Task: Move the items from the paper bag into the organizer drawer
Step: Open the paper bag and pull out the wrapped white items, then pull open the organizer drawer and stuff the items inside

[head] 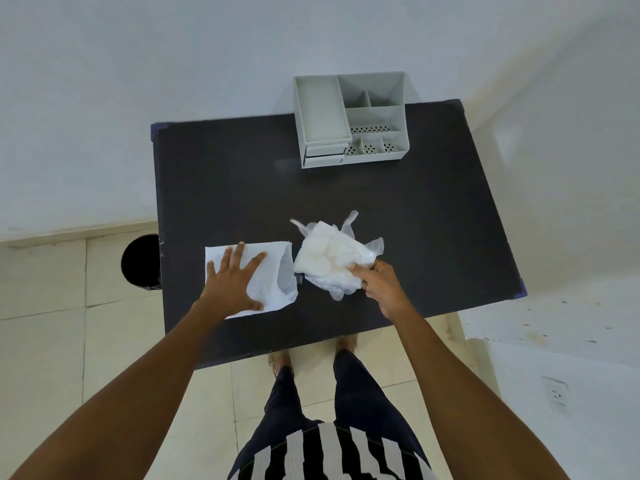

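The crinkly clear plastic packet of white round pads [329, 259] lies on the black table [415, 220], just right of the flat white paper bag [270, 271], pinched at its near corner by my right hand [379, 284]. My left hand [235, 277] presses the bag, fingers spread wide. The slippery film could slide free mid-carry, and the grey plastic organizer's drawers [323, 155] look closed (hard to tell), so I'd arrive with nowhere to put it.

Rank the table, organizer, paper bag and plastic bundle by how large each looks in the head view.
1. Table, largest by far.
2. Organizer, though it sits farther away.
3. Paper bag and plastic bundle: they look alike, so unranked; a hand covers part of the bag.
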